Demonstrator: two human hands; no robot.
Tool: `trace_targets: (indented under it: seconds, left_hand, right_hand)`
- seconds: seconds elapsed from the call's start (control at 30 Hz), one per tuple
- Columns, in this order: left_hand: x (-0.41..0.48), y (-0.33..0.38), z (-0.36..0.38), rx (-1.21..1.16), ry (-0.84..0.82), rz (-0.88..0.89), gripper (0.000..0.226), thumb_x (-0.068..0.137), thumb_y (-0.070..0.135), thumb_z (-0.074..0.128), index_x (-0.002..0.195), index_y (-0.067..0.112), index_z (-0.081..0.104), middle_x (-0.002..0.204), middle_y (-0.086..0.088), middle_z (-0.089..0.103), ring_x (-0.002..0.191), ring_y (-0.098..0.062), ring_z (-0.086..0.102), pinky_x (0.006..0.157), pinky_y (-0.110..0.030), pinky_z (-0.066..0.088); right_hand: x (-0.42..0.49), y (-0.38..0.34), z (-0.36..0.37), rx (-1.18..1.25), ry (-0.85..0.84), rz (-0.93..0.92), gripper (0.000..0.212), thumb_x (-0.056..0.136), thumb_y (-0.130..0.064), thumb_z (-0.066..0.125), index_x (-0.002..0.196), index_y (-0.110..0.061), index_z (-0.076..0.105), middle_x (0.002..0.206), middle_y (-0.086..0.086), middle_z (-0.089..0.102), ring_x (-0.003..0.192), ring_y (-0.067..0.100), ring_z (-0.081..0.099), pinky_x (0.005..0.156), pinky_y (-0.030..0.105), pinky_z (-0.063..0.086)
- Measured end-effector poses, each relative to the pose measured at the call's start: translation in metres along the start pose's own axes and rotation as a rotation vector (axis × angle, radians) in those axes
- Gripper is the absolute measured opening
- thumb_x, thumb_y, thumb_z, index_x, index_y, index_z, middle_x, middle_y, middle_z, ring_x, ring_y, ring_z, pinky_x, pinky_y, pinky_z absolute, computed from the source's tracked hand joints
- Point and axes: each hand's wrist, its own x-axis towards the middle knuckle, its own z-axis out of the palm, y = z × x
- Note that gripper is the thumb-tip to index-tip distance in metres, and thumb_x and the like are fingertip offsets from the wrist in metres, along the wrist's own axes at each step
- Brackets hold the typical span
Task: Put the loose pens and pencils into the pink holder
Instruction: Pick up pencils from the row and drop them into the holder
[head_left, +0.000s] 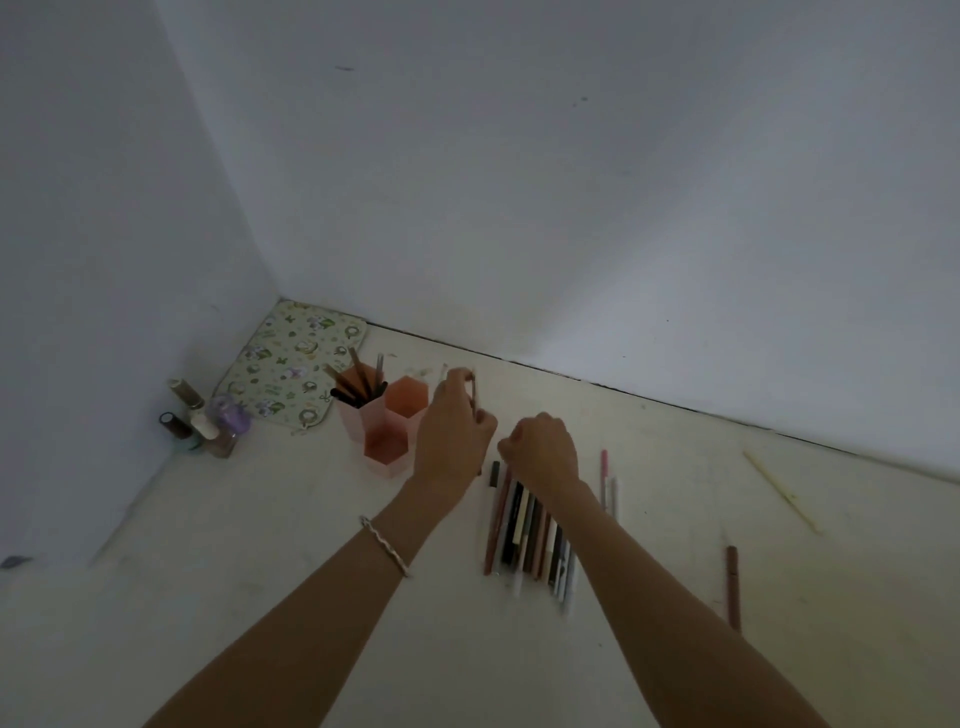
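Note:
The pink holder (387, 421) is a cluster of hexagonal tubes on the white surface; its back-left tube carries several dark pens and pencils (358, 387). My left hand (454, 431) hovers just right of the holder, fingers closed on a thin pencil (474, 396) that points up and away. My right hand (543, 449) is curled over the far end of a row of several loose pens and pencils (530, 535) lying side by side; whether it grips one is hidden. Two thin pens (608, 480) lie just right of the row.
A brown pen (732, 587) and a pale stick (779, 488) lie apart at the right. A patterned pouch (293, 364) sits in the wall corner, with small bottles (200, 421) left of the holder. Walls close off the back and left.

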Motion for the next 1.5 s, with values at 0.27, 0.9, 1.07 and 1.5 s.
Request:
trace_targets:
  seconds: [0.27,0.9,1.07,1.5]
  left_hand:
    - [0.007,0.012,-0.028,-0.222,0.096,0.149,0.068,0.090,0.006,0.063,0.144,0.031,0.030,0.095,0.002,0.060,0.079,-0.010,0.064,0.066,-0.025,0.059]
    - [0.036,-0.068,-0.106,0.084,0.596,0.130,0.027,0.085,0.005,0.049,0.104,0.008,0.067,0.108,-0.008,0.065,0.107,-0.027,0.056,0.094,-0.041,0.044]
    - [0.035,-0.051,-0.118,-0.084,0.653,0.125,0.033,0.081,-0.001,0.043,0.107,0.007,0.062,0.106,-0.007,0.061,0.100,-0.024,0.057,0.090,-0.036,0.047]
    - [-0.032,-0.017,0.015,0.212,-0.252,-0.082,0.015,0.084,0.015,0.057,0.093,0.021,0.047,0.089,0.003,0.060,0.077,-0.014,0.057,0.063,-0.020,0.042]
  right_hand:
    - [-0.012,-0.013,0.047,-0.188,-0.084,-0.026,0.032,0.090,-0.038,0.054,0.076,-0.011,0.064,0.086,0.004,0.055,0.095,0.023,0.053,0.085,0.035,0.042]
    - [0.008,-0.131,-0.056,0.977,0.475,-0.320,0.015,0.100,-0.019,0.046,0.114,-0.025,0.042,0.088,-0.001,0.070,0.076,0.003,0.066,0.061,0.015,0.051]
    - [0.005,-0.151,-0.025,0.687,0.314,-0.422,0.011,0.102,-0.024,0.045,0.108,-0.029,0.038,0.082,-0.003,0.066,0.067,0.011,0.064,0.061,0.031,0.055]
    - [0.000,-0.050,-0.042,0.668,0.479,-0.092,0.029,0.091,-0.003,0.045,0.114,-0.017,0.057,0.098,-0.004,0.066,0.076,0.011,0.059,0.070,0.026,0.048]
